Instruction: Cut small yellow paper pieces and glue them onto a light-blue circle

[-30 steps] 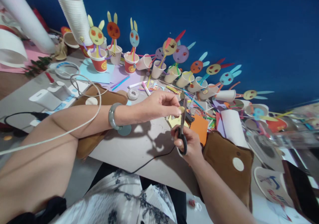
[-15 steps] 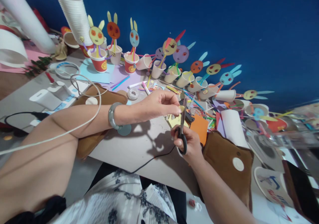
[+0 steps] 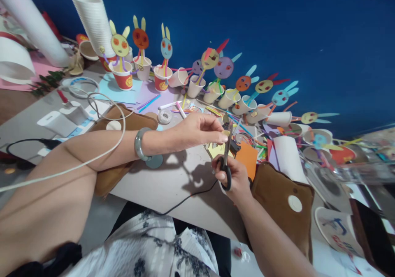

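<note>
My right hand (image 3: 236, 178) grips a pair of scissors (image 3: 227, 155) by its black handles, blades pointing up and away from me. Between the thumb and fingers of my left hand (image 3: 205, 128) is a small yellow paper piece (image 3: 226, 133), mostly covered by the fingertips. The scissor blades stand right beside that piece; whether they touch it I cannot tell. Beneath my hands lie a yellow paper sheet (image 3: 217, 150) with cut edges and an orange paper sheet (image 3: 247, 158). A grey bangle (image 3: 139, 144) circles my left wrist.
Paper cups with rabbit-faced figures, one in a red cup (image 3: 124, 79), line the blue wall. Behind my hands are scattered pipe cleaners and scraps. A white cable (image 3: 101, 158) crosses over my left forearm. Brown pouches, one the right pouch (image 3: 277, 199), and a tape roll (image 3: 164, 116) lie around.
My left fingertips and the yellow paper piece have shifted slightly right, closer to the scissors. The scissor blades have tilted a little to the right. Everything else stays in place.
</note>
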Demonstrator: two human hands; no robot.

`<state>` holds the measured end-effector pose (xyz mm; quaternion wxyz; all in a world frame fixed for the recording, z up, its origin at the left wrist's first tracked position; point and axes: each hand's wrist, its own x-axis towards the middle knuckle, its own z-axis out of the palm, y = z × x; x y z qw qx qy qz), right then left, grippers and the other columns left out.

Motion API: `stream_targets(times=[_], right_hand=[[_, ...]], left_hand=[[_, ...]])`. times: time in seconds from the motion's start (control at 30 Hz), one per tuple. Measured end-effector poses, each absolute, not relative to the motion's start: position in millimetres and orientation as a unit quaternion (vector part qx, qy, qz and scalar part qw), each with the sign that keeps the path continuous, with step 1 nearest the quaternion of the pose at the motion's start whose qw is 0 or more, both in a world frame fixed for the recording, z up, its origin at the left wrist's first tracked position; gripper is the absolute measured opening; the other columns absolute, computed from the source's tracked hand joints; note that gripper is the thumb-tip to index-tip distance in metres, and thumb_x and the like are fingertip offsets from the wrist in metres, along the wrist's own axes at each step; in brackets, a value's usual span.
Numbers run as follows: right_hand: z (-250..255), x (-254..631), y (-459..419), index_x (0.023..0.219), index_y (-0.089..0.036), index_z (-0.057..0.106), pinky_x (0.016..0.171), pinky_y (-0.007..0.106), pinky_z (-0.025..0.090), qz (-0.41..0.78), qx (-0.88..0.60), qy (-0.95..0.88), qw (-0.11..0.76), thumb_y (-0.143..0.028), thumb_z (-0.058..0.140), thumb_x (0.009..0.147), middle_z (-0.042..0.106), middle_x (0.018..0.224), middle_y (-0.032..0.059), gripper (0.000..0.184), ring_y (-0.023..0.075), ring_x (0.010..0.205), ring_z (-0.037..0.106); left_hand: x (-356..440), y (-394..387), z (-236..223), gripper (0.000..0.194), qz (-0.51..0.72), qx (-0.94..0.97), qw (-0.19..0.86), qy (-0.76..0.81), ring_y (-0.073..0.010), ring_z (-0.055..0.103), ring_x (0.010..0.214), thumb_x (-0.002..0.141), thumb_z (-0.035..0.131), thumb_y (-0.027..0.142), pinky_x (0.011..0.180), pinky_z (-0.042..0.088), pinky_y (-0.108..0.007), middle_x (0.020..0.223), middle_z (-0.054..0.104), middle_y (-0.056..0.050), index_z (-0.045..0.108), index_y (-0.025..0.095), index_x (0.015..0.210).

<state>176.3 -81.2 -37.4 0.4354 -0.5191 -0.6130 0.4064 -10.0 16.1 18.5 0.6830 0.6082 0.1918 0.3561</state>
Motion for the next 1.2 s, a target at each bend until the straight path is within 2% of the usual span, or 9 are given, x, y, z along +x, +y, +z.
stream_targets(times=[0.27,1.2], right_hand=[[-38.4,177.1,-81.6,0.060,-0.020,0.051,0.052,0.029,0.032,0.397,-0.516,-0.627,0.427,-0.075,0.073,0.066,0.053,0.062,-0.0002,0.059,0.0116,0.053,0.041],[-35.1,176.6,-82.8,0.059,-0.021,0.046,0.051,0.029,0.031,0.399,-0.529,-0.622,0.418,-0.076,0.073,0.064,0.054,0.062,0.0000,0.061,0.0116,0.053,0.040]], left_hand=[[-9.5,15.6,23.1,0.008,0.346,0.593,0.698,0.204,-0.0049,0.059,0.065,0.076,0.066,0.009,0.066,0.048,-0.019,0.066,0.064,0.002,0.063,0.011,0.069],[-10.3,16.5,20.9,0.010,0.350,0.615,0.677,0.204,-0.0060,0.054,0.063,0.073,0.068,0.014,0.064,0.044,-0.021,0.064,0.060,0.002,0.060,0.013,0.067]])
